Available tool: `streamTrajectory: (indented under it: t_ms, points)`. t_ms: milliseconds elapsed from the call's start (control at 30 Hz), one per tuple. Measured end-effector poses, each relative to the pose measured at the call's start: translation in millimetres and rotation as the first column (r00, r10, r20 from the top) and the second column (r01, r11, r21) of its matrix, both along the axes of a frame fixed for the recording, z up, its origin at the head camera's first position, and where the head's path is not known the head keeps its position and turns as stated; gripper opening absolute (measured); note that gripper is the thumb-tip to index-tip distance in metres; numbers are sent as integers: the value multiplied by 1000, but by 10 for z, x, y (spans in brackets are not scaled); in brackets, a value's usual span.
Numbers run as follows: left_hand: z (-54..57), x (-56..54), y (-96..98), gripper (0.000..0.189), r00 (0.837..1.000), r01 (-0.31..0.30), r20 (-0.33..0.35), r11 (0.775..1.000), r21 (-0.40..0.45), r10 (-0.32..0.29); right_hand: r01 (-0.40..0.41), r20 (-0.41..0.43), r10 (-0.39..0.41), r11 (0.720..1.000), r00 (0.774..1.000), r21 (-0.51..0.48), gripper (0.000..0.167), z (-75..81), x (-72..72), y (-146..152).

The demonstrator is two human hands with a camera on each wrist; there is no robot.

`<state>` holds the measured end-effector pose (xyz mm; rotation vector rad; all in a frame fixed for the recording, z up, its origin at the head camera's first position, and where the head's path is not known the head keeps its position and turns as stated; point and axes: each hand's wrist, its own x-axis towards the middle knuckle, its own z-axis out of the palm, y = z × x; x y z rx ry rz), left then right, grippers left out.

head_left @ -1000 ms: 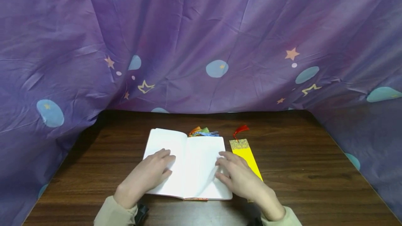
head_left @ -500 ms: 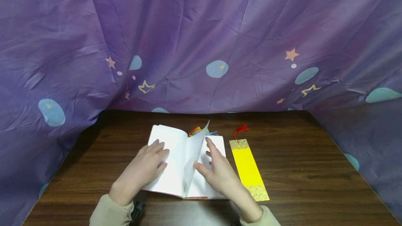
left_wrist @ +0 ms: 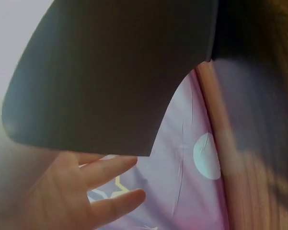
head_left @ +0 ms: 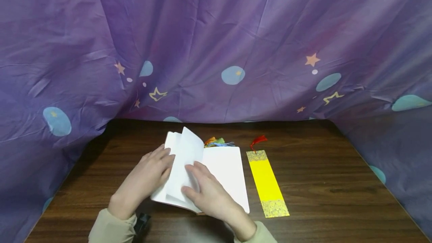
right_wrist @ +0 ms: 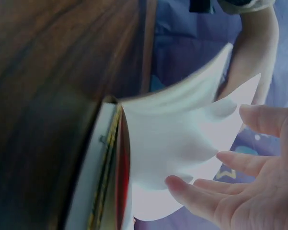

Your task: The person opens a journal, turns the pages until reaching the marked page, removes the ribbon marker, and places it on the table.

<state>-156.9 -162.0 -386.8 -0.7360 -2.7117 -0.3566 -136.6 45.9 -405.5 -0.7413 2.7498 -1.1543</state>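
Observation:
A book with blank white pages point(head_left: 225, 173) lies spread on the table. My left hand point(head_left: 145, 177) rests at the left page's outer edge; in the left wrist view its fingers point(left_wrist: 108, 171) are extended, partly covered by a dark flat shape. A loose page point(head_left: 185, 153) stands tilted over the left half. My right hand point(head_left: 210, 194) touches that page with its fingertips, the fingers spread and fairly straight in the right wrist view point(right_wrist: 194, 191). Orange, green and blue tassels point(head_left: 219, 143) stick out from the book's top edge.
Right of the book lies a yellow bookmark point(head_left: 266, 179) with patterned ends and a red tassel point(head_left: 259, 140). The dark wooden table point(head_left: 330, 175) ends at a purple curtain point(head_left: 209, 48) with stars behind it. Red and gold-patterned edges point(right_wrist: 122, 177) show between the book's pages.
My right hand has moved left from the right page's edge, bringing a page up and over toward the left half. My left hand has shifted slightly left, and the bookmark is uncovered.

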Motion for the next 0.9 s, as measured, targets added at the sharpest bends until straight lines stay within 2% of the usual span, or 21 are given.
streamTrajectory:
  t_ms: [233,433,667,900]
  points:
    - [25,-17,-26,25,1000,-20,-9,1000,12,20,-75,-13,76,995,997,71,55,-63,73,-34]
    - [62,-6,1,38,998,-28,-56,999,27,30,-125,6,125,985,992,119,57,-76,86,-37]
    - [-4,18,155,31,991,69,-112,998,11,-67,-176,-29,186,962,982,209,61,-79,106,-21]
    - [-73,51,232,34,991,110,-72,994,-24,-112,-220,-41,239,938,970,266,67,-87,114,-4]
